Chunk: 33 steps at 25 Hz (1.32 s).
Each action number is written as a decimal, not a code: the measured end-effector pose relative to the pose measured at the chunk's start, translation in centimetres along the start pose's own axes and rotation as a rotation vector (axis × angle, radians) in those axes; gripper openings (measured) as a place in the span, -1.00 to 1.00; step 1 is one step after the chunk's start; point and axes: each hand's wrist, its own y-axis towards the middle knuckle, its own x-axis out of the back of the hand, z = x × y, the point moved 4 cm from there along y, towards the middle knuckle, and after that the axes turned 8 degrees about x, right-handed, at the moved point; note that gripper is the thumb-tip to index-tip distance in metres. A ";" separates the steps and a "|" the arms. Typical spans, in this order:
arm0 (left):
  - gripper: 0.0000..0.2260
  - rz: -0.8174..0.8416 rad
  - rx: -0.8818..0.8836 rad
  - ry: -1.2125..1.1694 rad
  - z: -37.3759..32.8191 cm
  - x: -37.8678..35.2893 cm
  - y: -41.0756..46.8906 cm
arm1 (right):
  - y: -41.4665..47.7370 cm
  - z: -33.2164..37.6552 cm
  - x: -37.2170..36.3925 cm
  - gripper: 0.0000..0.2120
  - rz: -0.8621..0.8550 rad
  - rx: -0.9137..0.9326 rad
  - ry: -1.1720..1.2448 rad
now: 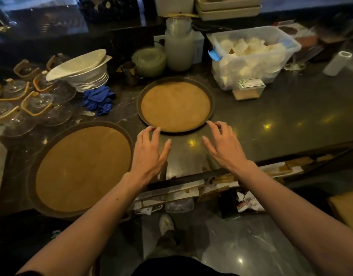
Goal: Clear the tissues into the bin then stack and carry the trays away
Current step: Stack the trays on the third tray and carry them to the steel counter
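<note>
Two round brown trays lie on the dark counter. The smaller tray (175, 105) sits in the middle, bare. The larger tray (82, 170) lies at the near left, overhanging the counter's front edge, also bare. My left hand (149, 154) hovers open just short of the small tray's near rim, fingertips at its left side. My right hand (223, 146) is open too, its fingertips by the rim's right side. Neither hand holds anything. Below the counter at the right, a dark bin (231, 204) holds crumpled tissues (247, 202).
Stacked white bowls (84, 72) and glass lidded dishes (32, 100) crowd the left. A blue cloth (98, 100) lies beside the small tray. A clear tub of white napkins (251, 56), a small box (249, 90) and a jar (178, 46) stand behind.
</note>
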 end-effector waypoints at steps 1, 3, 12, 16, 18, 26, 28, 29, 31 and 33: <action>-0.48 0.006 -0.007 0.000 -0.1 -0.3 1.1 | 0.8 -0.4 -0.2 -0.48 0.010 -0.010 -0.010; -0.49 0.017 -0.014 -0.015 0.3 -0.7 3.5 | 2.9 -1.0 -0.5 -0.46 0.029 -0.032 -0.013; -0.47 0.099 0.122 -0.084 5.5 -3.4 13.0 | 12.7 -4.1 -3.9 -0.44 0.095 -0.161 0.091; -0.45 0.120 0.207 -0.066 7.2 -5.3 15.5 | 15.9 -7.9 -5.6 -0.43 0.132 -0.209 0.131; -0.43 0.116 0.283 -0.056 7.5 -6.2 16.6 | 17.5 -9.9 -6.5 -0.42 0.159 -0.239 0.162; -0.36 0.136 0.535 -0.059 7.9 -8.6 18.9 | 20.8 -15.8 -9.3 -0.38 0.258 -0.341 0.246; -0.33 0.141 0.598 -0.064 8.7 -8.8 19.2 | 21.1 -16.2 -10.0 -0.35 0.277 -0.373 0.251; -0.31 0.144 0.628 -0.073 9.1 -8.8 19.5 | 21.2 -16.3 -10.3 -0.34 0.283 -0.391 0.253; -0.30 0.143 0.660 -0.095 9.7 -8.8 20.0 | 21.4 -16.4 -10.7 -0.31 0.288 -0.436 0.266; -0.29 0.136 0.658 -0.105 9.9 -8.9 20.6 | 21.6 -16.6 -11.0 -0.29 0.290 -0.473 0.281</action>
